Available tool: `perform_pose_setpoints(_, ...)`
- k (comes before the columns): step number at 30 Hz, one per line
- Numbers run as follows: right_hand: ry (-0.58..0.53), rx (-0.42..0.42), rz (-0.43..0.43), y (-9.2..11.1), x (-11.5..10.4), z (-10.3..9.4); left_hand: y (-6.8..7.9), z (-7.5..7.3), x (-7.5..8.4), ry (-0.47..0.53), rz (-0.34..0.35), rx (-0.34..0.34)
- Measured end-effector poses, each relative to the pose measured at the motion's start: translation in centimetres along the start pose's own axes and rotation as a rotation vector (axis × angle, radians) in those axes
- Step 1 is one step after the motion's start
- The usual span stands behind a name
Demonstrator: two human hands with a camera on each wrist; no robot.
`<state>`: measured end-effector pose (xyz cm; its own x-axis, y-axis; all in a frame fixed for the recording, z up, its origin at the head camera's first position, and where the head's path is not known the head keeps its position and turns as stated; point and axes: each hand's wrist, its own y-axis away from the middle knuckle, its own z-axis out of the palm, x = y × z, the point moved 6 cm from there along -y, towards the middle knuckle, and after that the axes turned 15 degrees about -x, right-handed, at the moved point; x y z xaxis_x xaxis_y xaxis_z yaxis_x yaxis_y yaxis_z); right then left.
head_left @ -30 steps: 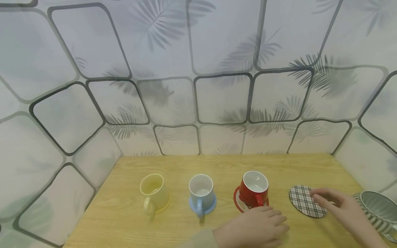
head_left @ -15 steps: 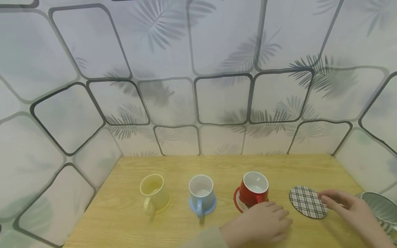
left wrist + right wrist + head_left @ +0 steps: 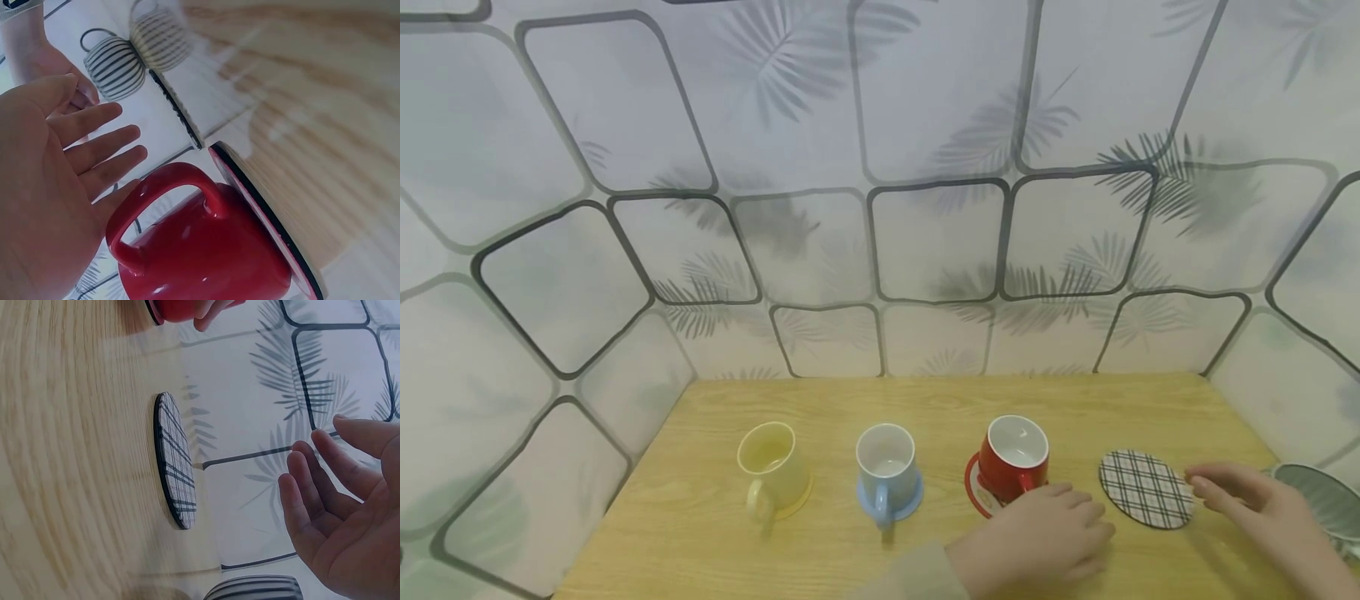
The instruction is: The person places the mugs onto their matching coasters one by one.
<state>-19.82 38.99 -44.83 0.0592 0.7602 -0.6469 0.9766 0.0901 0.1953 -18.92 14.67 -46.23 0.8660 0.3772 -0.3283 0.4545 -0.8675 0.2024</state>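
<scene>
My left hand [image 3: 1041, 533] hovers by the handle of a red mug [image 3: 1003, 462], its fingers spread and holding nothing. The red mug [image 3: 206, 256] stands on a red round coaster [image 3: 976, 487]; in the left wrist view its handle passes close to the fingers, and I cannot tell whether they touch. At the right my right hand [image 3: 1262, 508] is raised above the table, fingers loosely bent, nothing in them. Just left of it lies a plaid round coaster [image 3: 1146, 490], bare on top. A striped mug [image 3: 1322, 504] stands behind the right hand, partly hidden by it.
A light blue mug [image 3: 887, 467] stands on a blue coaster [image 3: 912, 502], mid-table. Further left a yellow mug [image 3: 782, 475] sits on a yellow coaster [image 3: 803, 500]. The wooden table [image 3: 850, 396] meets a leaf-patterned cloth wall [image 3: 936, 237] at the back and sides.
My right hand has drawn away to the right from the plaid coaster, toward the striped mug. The left hand has shifted slightly right. The mugs have stayed in place.
</scene>
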Motion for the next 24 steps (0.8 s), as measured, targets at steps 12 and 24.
perform_pose_setpoints(12, 0.022, 0.082, -0.003, 0.7, 2.0, -0.7, -1.4, 0.2, -0.2, -0.016, -0.036, -0.046)
perform_pose_setpoints(24, -0.096, 0.150, -0.019, 1.0, 4.4, -1.7, -2.0, -0.4, 0.2, -0.078, -0.070, 0.027)
